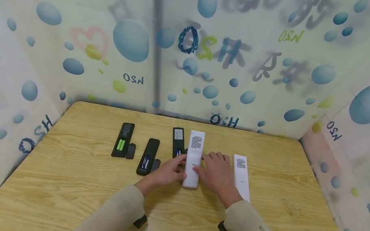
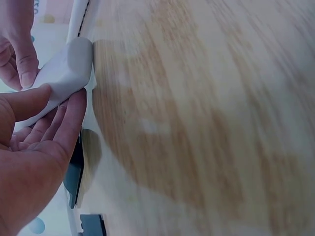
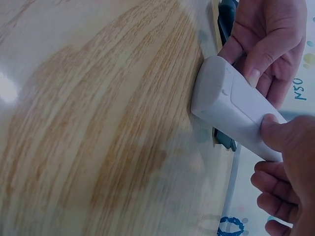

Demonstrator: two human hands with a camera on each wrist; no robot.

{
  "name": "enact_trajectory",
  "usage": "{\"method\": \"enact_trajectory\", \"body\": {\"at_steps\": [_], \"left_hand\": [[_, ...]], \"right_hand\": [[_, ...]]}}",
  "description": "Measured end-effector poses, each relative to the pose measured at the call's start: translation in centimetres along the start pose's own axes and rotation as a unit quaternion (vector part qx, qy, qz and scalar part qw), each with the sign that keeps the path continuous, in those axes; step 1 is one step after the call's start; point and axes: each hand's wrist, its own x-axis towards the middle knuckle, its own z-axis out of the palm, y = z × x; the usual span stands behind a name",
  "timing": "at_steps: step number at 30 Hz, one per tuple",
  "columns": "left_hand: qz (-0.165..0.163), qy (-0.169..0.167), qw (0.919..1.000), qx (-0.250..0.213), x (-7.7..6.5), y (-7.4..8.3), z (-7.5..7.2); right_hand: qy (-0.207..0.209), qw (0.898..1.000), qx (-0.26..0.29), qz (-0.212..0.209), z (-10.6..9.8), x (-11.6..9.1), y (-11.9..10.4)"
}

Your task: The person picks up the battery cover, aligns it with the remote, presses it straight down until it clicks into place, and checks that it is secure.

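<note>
A white remote control [image 1: 190, 179] lies back side up between the two hands, its printed label at the far end. My left hand [image 1: 166, 173] grips its left edge, with the thumb on top and fingers along the side in the left wrist view. From the right, my right hand [image 1: 218, 174] holds it too; in the right wrist view the right thumb [image 3: 273, 132] presses on the battery cover [image 3: 251, 105], which sits in place. Close behind the left hand is a black remote [image 1: 178, 136] with blue batteries showing, partly hidden.
Another white remote [image 1: 241, 173] lies face down beside the right forearm. On the left are two black remotes, one with green batteries [image 1: 121, 144] and one with blue batteries [image 1: 145, 162]. Their loose covers [image 1: 131, 151] lie alongside. Patterned cloth walls [image 1: 131, 40] border the wooden table [image 1: 59, 176].
</note>
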Motion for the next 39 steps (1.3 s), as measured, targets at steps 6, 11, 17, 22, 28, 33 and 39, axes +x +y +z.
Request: {"method": "enact_trajectory", "body": {"at_steps": [6,11,17,22,28,33,39], "left_hand": [[-0.003,0.005,1.0,-0.001,0.0,-0.1,0.0],[0.013,0.005,0.9999,0.002,0.0,-0.3,0.1],[0.011,0.005,0.9999,0.002,0.1,-0.4,0.3],[0.005,0.0,1.0,0.001,0.2,-0.2,0.4],[0.015,-0.002,0.9998,0.009,0.2,-0.1,0.4],[0.015,-0.002,0.9998,0.016,0.2,0.1,0.5],[0.009,0.0,0.9997,0.022,0.1,0.1,0.5]], "right_hand": [[0.001,1.0,0.001,0.001,-0.1,0.0,-0.2],[-0.008,1.0,0.0,-0.003,0.0,-0.1,-0.1],[-0.015,1.0,0.005,-0.004,-0.3,0.0,0.0],[-0.027,0.999,0.027,0.01,-0.4,0.4,0.1],[-0.025,0.997,0.068,0.03,-0.3,0.9,0.4],[-0.015,0.997,0.063,0.038,-0.2,1.0,0.3],[-0.008,0.997,0.067,0.044,-0.2,1.0,0.0]]}}
